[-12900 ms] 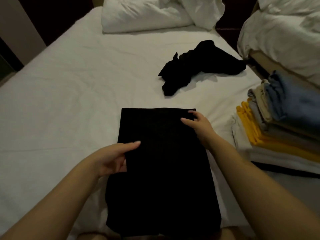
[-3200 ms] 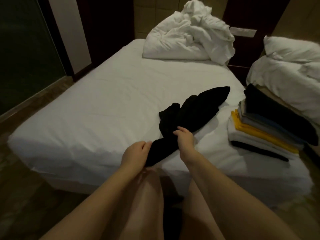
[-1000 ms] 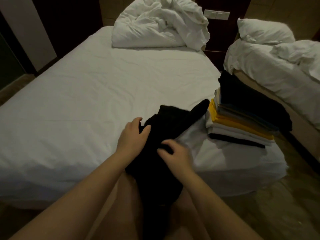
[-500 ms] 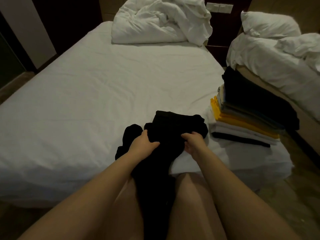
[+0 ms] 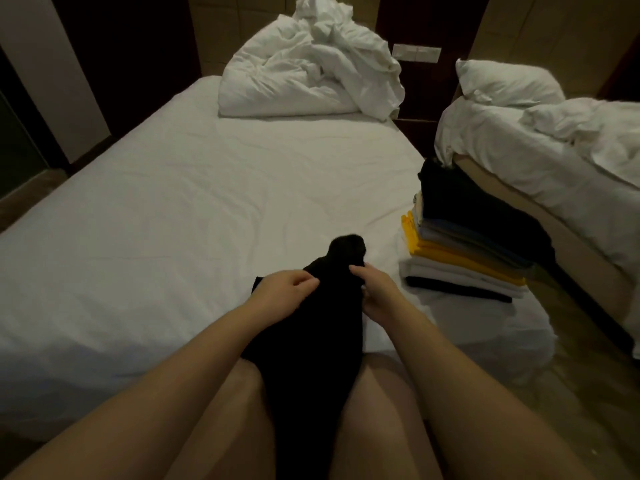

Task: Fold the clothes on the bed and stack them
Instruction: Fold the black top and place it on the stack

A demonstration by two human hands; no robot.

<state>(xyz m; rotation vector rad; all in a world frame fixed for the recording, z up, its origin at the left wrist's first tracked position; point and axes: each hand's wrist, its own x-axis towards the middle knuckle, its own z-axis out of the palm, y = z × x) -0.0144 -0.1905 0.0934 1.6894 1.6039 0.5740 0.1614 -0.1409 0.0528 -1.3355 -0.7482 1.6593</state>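
Black garment (image 5: 311,341): unfolded and bunched, draped over the near edge of the bed (image 5: 173,220). Its upper end sits on the bed as a rounded lump. The rest hangs off the edge and runs down between the person's bare thighs. Garment type cannot be told; the fabric is too dark to show seams.

Left hand (image 5: 280,292): at the bed's near edge, on the garment's left side. Back of the hand faces up, fingers curled inward and pinching a fold of the cloth. Forearm reaches in from lower left, wrist roughly straight.

Right hand (image 5: 377,292): at the bed's near edge, on the garment's right side. Fingers curled round the cloth's edge, fingertips toward the left hand. Forearm reaches in from lower right. The two hands are close together with black cloth between them.

Stack of folded clothes (image 5: 464,251): on the bed's near right corner, apart from the hands. Black piece on top, then grey-blue, yellow and white layers, with a black layer at the bottom.

Crumpled white duvet (image 5: 311,81): heaped at the bed's far end.

Second bed (image 5: 554,150): to the right of the bed across a narrow gap, with a white pillow (image 5: 505,83) and rumpled white covers.
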